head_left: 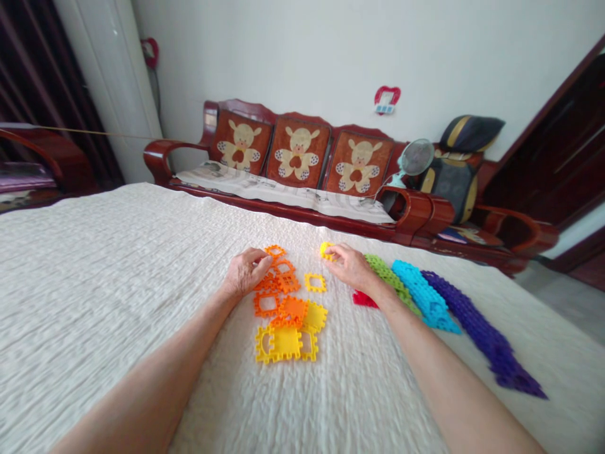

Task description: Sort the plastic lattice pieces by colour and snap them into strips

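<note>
Square plastic building tiles with notched edges lie on the white quilted cover. My right hand [348, 265] is closed on a yellow tile [326, 251], its fingers at the tile's right side. At the left edge of a loose heap of orange tiles [286, 282] rests my left hand [246, 270], fingers curled; whether it grips one is hidden. Between the hands lies a yellow frame tile [315, 282]. Nearer me, an orange tile [293, 310] overlaps a yellow tile [316, 316], with more yellow tiles [286, 342] below. Red tiles [363, 299] are partly covered by my right forearm.
Rows of green tiles [392, 282], light-blue tiles [423, 293] and purple tiles [486, 331] lie on the right. Beyond the white cover [118, 265] stands a wooden sofa [283, 200] with bear cushions. A small fan [416, 157] and a chair [510, 224] are at the far right.
</note>
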{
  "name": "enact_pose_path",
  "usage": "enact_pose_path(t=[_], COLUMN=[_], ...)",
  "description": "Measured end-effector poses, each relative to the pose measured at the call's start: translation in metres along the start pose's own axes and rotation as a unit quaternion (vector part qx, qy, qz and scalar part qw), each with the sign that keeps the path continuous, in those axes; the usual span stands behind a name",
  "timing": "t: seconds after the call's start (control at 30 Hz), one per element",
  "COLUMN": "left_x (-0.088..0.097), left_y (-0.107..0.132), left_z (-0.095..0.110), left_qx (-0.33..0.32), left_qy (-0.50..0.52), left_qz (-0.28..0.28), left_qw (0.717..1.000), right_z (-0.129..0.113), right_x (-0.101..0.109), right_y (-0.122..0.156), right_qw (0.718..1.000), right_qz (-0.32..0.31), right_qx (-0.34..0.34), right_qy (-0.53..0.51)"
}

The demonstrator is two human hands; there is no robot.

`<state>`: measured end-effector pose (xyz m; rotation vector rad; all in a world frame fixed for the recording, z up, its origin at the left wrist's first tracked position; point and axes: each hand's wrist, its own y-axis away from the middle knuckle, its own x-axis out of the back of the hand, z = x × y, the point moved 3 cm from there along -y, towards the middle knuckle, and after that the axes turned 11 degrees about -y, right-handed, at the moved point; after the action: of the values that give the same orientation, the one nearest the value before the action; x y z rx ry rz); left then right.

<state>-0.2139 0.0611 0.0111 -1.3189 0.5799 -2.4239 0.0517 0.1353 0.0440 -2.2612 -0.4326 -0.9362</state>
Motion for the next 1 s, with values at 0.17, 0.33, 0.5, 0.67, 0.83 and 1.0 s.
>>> enact_pose_path(t=[0.17, 0.33, 0.5, 0.67, 0.83, 1.0], left_x=[-0.002, -0.004, -0.003, -0.001, -0.001, -0.003], left_y=[0.0, 0.0, 0.0, 0.0, 0.0, -0.001], left_z=[-0.003, -0.005, -0.005, -0.002, -0.001, -0.003], left_qx=[-0.006, -0.018, -0.016, -0.015, -0.013, -0.014], left_qy=[0.005, 0.006, 0.008, 0.006, -0.001, 0.0], left_qz=[0.006, 0.011, 0.014, 0.007, 0.007, 0.005], left_qw=[1.0, 1.0, 1.0, 1.0, 1.0, 1.0], right_z=[-0.029, -0.03, -0.027, -0.028, -0.029, -0.032], right_x=[-0.018, -0.023, -0.026, -0.025, -0.025, -0.023], right_y=[0.021, 0.021, 0.021, 0.021, 0.02, 0.02], right_qw=[0.981, 0.978, 0.976, 0.976, 0.976, 0.981], right_qz=[-0.194, -0.21, -0.214, -0.216, -0.216, -0.183], right_qx=[-0.003, -0.01, -0.006, -0.013, 0.001, -0.035], right_qy=[-0.018, 0.012, 0.024, 0.029, 0.032, 0.062])
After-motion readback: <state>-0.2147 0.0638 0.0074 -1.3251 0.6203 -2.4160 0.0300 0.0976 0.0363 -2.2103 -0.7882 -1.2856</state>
